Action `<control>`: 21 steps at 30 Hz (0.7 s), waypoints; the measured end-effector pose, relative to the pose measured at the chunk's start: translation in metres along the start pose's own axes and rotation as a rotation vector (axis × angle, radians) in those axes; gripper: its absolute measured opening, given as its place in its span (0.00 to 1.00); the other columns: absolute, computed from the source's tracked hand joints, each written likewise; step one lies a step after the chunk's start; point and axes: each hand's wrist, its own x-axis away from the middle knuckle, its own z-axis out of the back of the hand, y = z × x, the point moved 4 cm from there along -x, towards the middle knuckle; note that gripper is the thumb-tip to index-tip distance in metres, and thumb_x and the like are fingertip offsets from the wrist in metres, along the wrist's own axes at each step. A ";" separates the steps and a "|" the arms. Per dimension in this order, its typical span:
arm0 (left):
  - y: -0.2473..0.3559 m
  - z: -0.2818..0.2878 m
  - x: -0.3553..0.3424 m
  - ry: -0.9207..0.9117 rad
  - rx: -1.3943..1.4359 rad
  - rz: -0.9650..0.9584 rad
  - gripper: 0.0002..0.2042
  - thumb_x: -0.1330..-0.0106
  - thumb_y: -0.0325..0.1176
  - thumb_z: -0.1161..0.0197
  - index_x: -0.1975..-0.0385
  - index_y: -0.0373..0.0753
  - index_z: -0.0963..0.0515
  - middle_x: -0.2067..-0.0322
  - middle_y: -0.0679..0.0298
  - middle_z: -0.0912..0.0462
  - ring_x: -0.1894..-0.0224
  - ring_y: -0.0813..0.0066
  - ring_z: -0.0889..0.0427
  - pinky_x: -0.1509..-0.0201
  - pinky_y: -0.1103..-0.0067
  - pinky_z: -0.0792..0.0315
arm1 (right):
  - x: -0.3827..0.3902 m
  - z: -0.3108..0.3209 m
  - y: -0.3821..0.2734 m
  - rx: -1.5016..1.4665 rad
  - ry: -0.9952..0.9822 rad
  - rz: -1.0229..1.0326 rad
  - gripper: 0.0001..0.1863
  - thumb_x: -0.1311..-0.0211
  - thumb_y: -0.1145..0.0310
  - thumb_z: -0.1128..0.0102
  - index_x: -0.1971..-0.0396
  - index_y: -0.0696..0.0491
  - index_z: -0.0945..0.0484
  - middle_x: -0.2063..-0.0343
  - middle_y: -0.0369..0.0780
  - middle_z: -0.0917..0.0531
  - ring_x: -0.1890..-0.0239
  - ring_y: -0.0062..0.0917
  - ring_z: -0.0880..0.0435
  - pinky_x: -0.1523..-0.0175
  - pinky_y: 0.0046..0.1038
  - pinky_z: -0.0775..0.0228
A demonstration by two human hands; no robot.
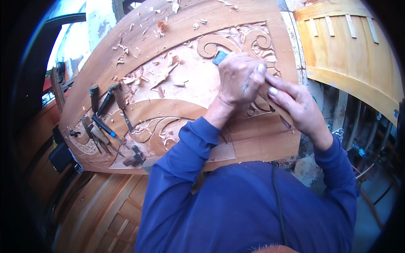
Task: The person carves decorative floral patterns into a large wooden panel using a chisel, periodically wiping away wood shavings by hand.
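My left hand (238, 78) is closed on the front part of a chisel, over the carved wooden panel (263, 141); a flat blue-grey piece (220, 57), perhaps the blade, shows beyond the knuckles. My right hand (295, 107) is closed around its wooden handle (277, 109), behind and right of my left hand. Carved scrolls (208, 45) lie just beyond my hands, beside a pale recessed ground (181, 90) scattered with wood shavings. The cutting edge cannot be made out.
Several chisels and gouges (105, 135) and a small mallet-like tool (135, 157) lie on the panel's left part. A black case (59, 158) sits off its left end. A light slatted wooden piece (346, 55) stands at right, above metal bars and cords. Panelled wood (97, 202) is at lower left.
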 end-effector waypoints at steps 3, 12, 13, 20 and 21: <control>0.002 -0.004 -0.005 0.071 -0.026 0.006 0.20 0.30 0.44 0.54 0.81 0.40 0.25 0.80 0.54 0.23 0.73 0.53 0.22 0.63 0.62 0.31 | -0.010 0.016 -0.003 0.087 -0.079 -0.068 0.24 0.26 0.68 0.47 0.34 0.57 0.24 0.64 0.44 0.13 0.60 0.23 0.14 0.51 0.29 0.21; 0.030 0.000 0.012 -0.160 -0.063 -0.112 0.17 0.29 0.40 0.51 0.77 0.39 0.24 0.76 0.57 0.23 0.72 0.55 0.22 0.65 0.65 0.29 | 0.038 -0.017 0.027 -0.138 0.056 0.163 0.21 0.23 0.68 0.46 0.37 0.64 0.25 0.51 0.53 0.13 0.46 0.29 0.13 0.43 0.30 0.21; 0.027 -0.002 0.013 -0.208 -0.017 -0.046 0.16 0.28 0.39 0.51 0.77 0.38 0.24 0.77 0.56 0.23 0.72 0.54 0.21 0.66 0.66 0.29 | 0.040 -0.019 0.026 -0.136 0.054 0.161 0.21 0.23 0.68 0.46 0.37 0.64 0.25 0.51 0.53 0.13 0.46 0.29 0.13 0.43 0.30 0.21; 0.001 0.019 0.018 -0.201 0.121 0.014 0.21 0.27 0.43 0.54 0.77 0.37 0.22 0.80 0.54 0.22 0.75 0.52 0.20 0.67 0.66 0.27 | 0.030 -0.062 0.010 -0.296 0.054 -0.039 0.27 0.22 0.66 0.49 0.29 0.65 0.35 0.51 0.48 0.16 0.60 0.23 0.17 0.54 0.23 0.24; -0.006 0.024 0.018 -0.215 0.167 0.009 0.22 0.28 0.44 0.56 0.77 0.37 0.22 0.79 0.54 0.20 0.74 0.53 0.19 0.66 0.66 0.27 | 0.028 -0.071 0.009 -0.381 0.059 -0.054 0.29 0.21 0.65 0.51 0.27 0.63 0.38 0.54 0.45 0.16 0.73 0.19 0.19 0.65 0.21 0.24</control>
